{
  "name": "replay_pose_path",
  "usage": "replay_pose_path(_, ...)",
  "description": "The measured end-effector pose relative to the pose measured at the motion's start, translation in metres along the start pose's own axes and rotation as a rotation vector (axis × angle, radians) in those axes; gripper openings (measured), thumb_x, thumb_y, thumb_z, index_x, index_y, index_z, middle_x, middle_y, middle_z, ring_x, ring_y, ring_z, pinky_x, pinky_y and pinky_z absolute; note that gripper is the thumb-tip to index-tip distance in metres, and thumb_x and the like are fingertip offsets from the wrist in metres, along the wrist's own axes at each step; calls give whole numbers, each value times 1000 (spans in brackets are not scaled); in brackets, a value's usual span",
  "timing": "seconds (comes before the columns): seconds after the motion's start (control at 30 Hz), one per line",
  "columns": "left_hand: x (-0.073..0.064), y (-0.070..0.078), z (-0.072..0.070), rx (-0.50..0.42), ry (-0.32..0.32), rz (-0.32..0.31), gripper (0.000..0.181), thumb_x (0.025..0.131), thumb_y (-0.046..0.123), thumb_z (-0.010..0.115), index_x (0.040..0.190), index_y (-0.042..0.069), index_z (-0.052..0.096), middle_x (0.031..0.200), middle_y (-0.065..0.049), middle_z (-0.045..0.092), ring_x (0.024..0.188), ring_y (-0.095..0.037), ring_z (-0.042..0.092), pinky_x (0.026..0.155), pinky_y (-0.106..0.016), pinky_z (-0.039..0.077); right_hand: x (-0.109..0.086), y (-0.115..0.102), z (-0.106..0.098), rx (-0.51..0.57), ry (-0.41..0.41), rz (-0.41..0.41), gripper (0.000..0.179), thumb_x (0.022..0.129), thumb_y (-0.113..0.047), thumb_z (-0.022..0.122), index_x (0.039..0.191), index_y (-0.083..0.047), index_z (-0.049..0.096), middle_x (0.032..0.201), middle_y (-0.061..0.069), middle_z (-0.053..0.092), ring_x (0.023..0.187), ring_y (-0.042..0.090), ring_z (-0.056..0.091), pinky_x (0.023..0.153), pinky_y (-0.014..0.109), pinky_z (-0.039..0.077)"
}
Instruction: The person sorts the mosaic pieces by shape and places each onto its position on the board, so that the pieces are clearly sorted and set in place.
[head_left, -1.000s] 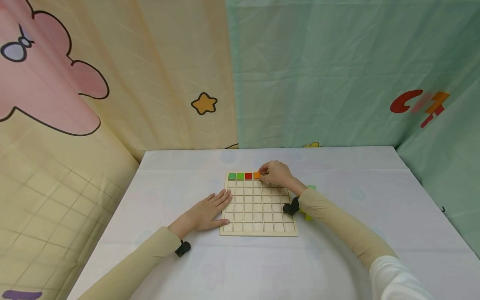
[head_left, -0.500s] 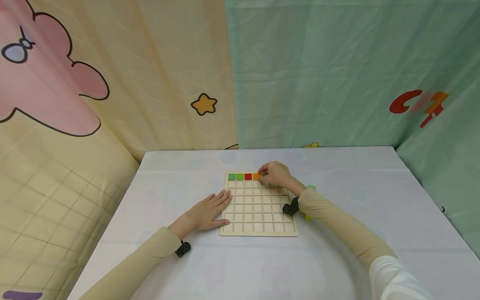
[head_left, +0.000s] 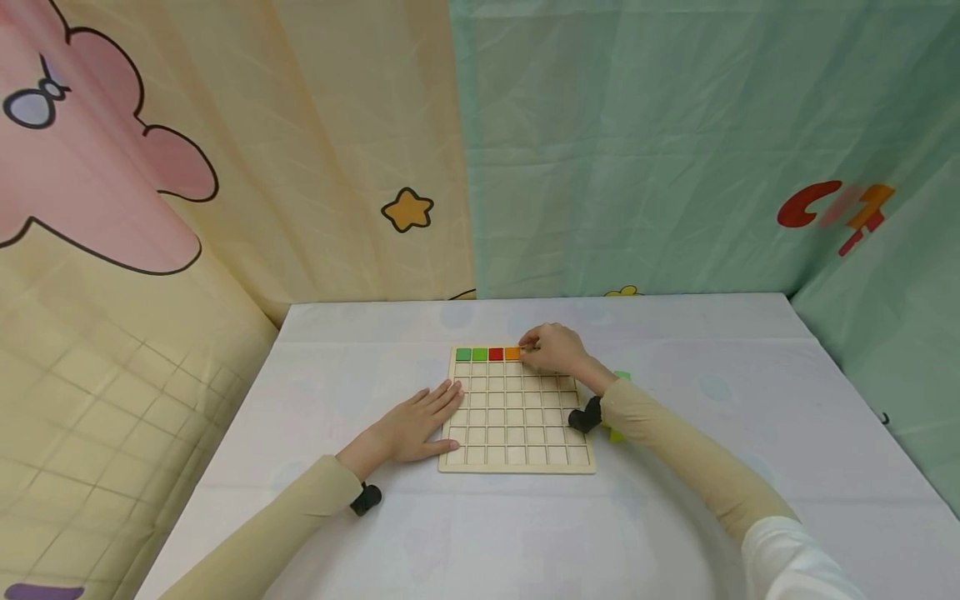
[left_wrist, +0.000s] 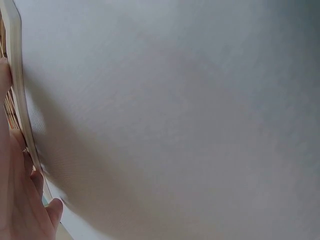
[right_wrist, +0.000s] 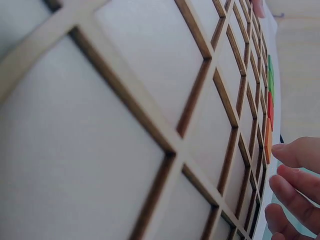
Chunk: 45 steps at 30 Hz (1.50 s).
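A wooden grid board (head_left: 517, 468) lies on the table, with a green tile (head_left: 463, 355), a light green tile (head_left: 480, 355), a red tile (head_left: 496, 354) and an orange tile (head_left: 512, 353) side by side along its far row. My right hand (head_left: 555, 348) is at the orange tile; in the right wrist view a fingertip (right_wrist: 278, 149) is at that tile's edge, touching or nearly so, with nothing pinched between the fingers. Spread fingers of my left hand (head_left: 416, 421) rest on the board's left edge, its thumb near the lower left corner.
Green pieces (head_left: 617, 434) lie right of the board, partly hidden under the right sleeve (head_left: 675, 442). The white-covered table (head_left: 375, 542) meets a patterned curtain (head_left: 630, 150) at its far edge. Black wrist-worn devices (head_left: 366, 498) hang under both cuffs.
The orange tile has shifted slightly left and now lines up with the row beside the red tile. My right fingers have eased a little off it. The left hand stays in place.
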<state>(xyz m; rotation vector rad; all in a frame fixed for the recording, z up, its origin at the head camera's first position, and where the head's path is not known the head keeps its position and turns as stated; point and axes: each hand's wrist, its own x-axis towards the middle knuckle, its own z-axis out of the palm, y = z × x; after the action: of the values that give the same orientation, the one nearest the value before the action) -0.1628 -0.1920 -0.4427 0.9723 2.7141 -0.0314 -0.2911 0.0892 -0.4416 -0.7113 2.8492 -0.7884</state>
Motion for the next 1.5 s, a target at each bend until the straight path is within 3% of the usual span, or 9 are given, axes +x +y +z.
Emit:
replay_pose_path(0.17, 0, 1, 0, 6, -6, -6, 82, 97, 59, 37, 154, 6, 13, 163, -11, 8, 151, -27, 7, 120, -48, 19, -6, 3, -6, 34, 6, 10, 23, 88, -27, 69, 107, -15, 73, 98, 3, 72, 89, 21, 66, 73, 36, 53)
replay_pose_path(0.4, 1, 2, -1, 22, -16, -11, 82, 97, 60, 36, 154, 6, 13, 163, -11, 8, 151, -26, 8, 120, -48, 20, -14, 11, -12, 47, 18, 3, 20, 87, -27, 70, 103, -15, 72, 97, 2, 71, 81, 18, 66, 64, 31, 49)
replay_pose_path(0.8, 2, 1, 1, 21, -20, -15, 82, 97, 62, 34, 155, 7, 13, 163, -10, 7, 151, -26, 7, 120, -47, 19, -27, 25, -32, 38, 57, 57, 17, 85, -27, 72, 97, -15, 69, 95, 1, 71, 76, 16, 63, 64, 31, 47)
replay_pose_path(1.17, 2, 1, 1, 9, -10, -12, 82, 97, 61, 36, 154, 7, 14, 163, -10, 9, 151, -27, 9, 120, -48, 20, -46, 44, -45, 23, 112, 55, 18, 83, -27, 73, 94, -14, 67, 94, 3, 71, 72, 16, 60, 61, 29, 45)
replay_pose_path(1.5, 3, -1, 4, 23, -7, -9, 83, 96, 62, 34, 154, 7, 13, 163, -10, 8, 151, -27, 8, 120, -48, 20, -65, 60, -55, 28, 117, 101, 19, 83, -27, 74, 91, -13, 65, 95, 6, 70, 71, 17, 57, 59, 28, 44)
